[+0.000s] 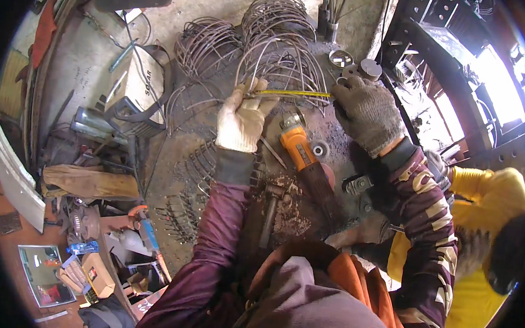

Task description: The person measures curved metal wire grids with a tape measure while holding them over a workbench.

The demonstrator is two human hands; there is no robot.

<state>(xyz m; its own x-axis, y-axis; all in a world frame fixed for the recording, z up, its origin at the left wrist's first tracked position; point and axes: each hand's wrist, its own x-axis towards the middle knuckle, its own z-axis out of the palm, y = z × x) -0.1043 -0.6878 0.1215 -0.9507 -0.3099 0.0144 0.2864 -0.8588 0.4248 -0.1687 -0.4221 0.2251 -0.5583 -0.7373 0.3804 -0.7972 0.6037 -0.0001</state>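
Plainly two gloved hands (pixel 366 113), one yellow tape (pixel 296 93) stretched between

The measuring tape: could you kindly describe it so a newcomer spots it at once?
Find the bundles of curved metal rods. At their near side, the measuring tape stretches between the left hand and right hand. Unlike the dull, curved rods, it is straight and bright yellow.

Tape measure (pixel 293 93) between hands (pixel 239 121), wire coils (pixel 273 13) beyond; grinder (pixel 306 159) on near side
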